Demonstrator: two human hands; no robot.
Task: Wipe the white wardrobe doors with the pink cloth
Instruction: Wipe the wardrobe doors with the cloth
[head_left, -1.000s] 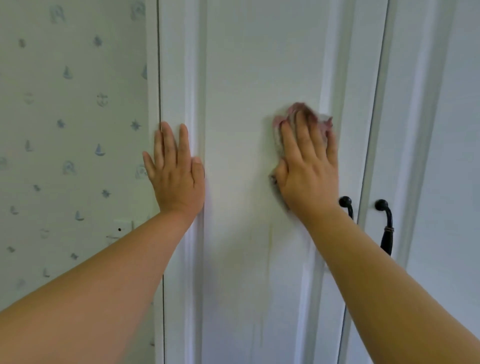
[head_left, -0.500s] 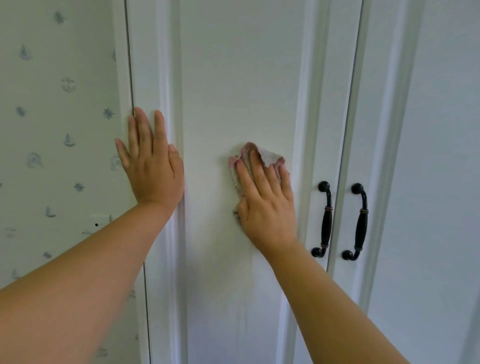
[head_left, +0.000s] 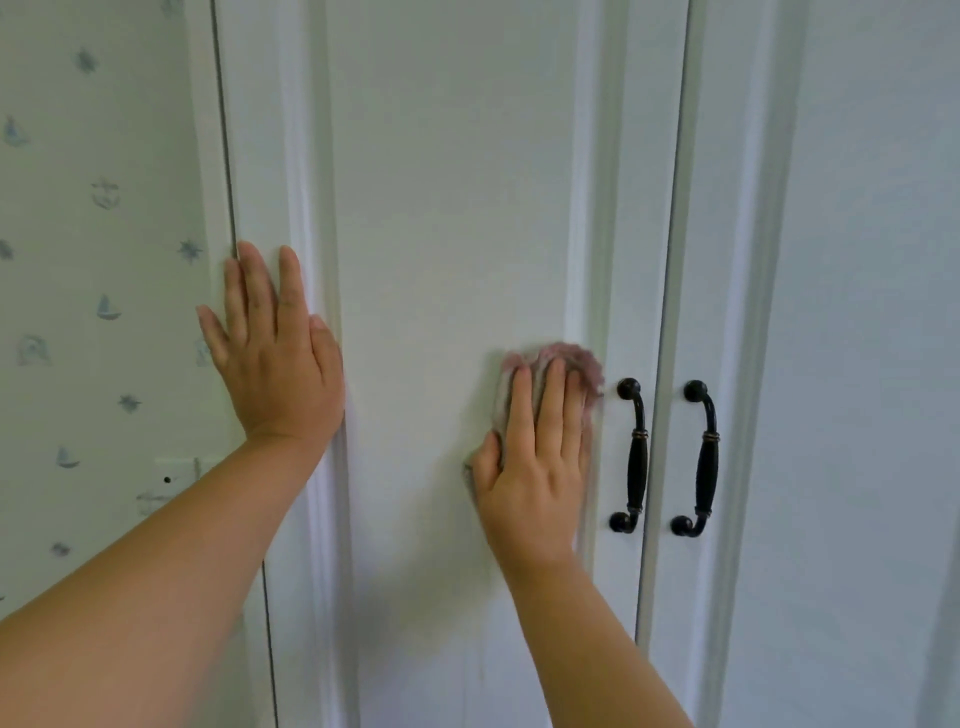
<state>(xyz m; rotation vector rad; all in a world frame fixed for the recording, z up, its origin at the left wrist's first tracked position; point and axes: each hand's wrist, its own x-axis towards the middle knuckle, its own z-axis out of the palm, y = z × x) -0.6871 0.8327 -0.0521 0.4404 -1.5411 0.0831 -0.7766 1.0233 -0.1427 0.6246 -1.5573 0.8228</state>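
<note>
Pink cloth pressed flat to the left door panel, just left of its handle.

The pink cloth (head_left: 563, 364) is pinned under the straight fingers of the right hand (head_left: 535, 457); the left hand (head_left: 275, 353) is laid open and empty on the left door (head_left: 457, 182) stile. The unwiped right door (head_left: 857, 312) lies rightward, past both black handles (head_left: 636, 457), nearer the right hand.

Nothing to read here, folks

No words, brand marks or numbers anywhere. The pale wallpaper (head_left: 104, 208) on the left only carries small blue-grey printed signs: an anchor motif (head_left: 105, 193), a little sailboat motif (head_left: 108, 307) and a star-like motif (head_left: 189, 250). A few fainter marks lower down are too blurry to call, maybe more boats.
</note>
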